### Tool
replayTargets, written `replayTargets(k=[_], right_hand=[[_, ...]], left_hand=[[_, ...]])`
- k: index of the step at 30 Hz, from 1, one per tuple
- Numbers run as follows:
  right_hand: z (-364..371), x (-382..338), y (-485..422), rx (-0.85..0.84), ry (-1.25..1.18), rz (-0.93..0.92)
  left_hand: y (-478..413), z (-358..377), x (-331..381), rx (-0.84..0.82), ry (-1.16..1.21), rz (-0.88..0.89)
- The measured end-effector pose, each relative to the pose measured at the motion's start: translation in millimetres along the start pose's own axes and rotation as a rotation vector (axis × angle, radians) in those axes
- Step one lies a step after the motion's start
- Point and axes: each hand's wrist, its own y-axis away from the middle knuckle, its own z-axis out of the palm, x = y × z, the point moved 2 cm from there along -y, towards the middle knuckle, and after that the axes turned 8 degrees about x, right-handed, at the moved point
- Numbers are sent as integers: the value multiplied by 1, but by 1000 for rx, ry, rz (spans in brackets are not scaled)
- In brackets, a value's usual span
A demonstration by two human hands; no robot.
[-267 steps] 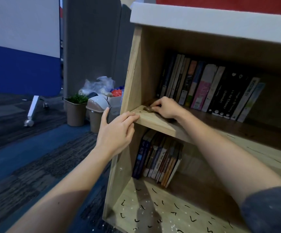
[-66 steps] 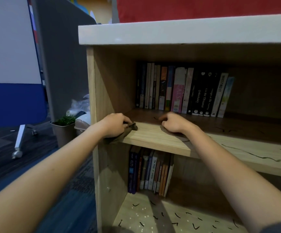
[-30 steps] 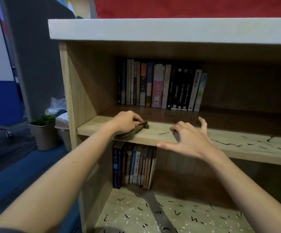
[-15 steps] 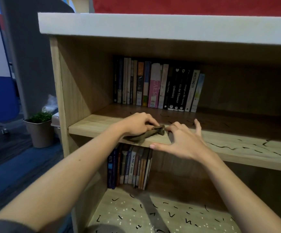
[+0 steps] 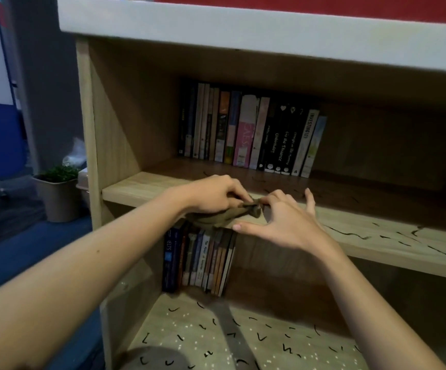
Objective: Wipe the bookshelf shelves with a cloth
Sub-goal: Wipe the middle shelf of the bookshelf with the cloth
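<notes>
Cloth (image 5: 224,216): a crumpled brownish rag on the front edge of the middle shelf (image 5: 136,185), left of the shelf's middle; its lower part bulges over the edge.
Left hands side: the left hand (image 5: 215,194) lies on top of the cloth, its fingers curled down and gripping it against the wood.
Right hands side: the right hand (image 5: 283,222) is just right of the cloth, spread out. Its thumb stretches left along the shelf's front edge, under the cloth. The bent forefinger touches the cloth's right tip, and the little finger is raised. It grips nothing.
Middle shelf surface: pale wood with thin black marks (image 5: 349,232) scattered to the right of the hands, some further back in the shadow.
Upper books (image 5: 248,132): a row standing upright at the far back of the middle shelf, well behind the hands.
Lower books (image 5: 200,260): a shorter row standing under the middle shelf, directly below the cloth.
Bottom shelf (image 5: 243,337): near edge strewn with short black marks and white specks.
Bookshelf frame: a wooden side panel (image 5: 109,116) on the left, a white top board (image 5: 243,30) above.
Left of the bookshelf: a potted plant (image 5: 59,193) on the blue floor (image 5: 16,249).
</notes>
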Motion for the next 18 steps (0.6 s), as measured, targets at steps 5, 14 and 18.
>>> replayTargets(k=[5,14,18], right_hand=[[1,0,-1,27,-20,15],[-2,-67,-29,80,-285,-120],[1,-94,-48,-56,-389,-158]], left_hand=[[13,-14,-24,72,49,-67],[47,-35,-93,398,55,-375],[37,-26,-99,434,-76,-454]])
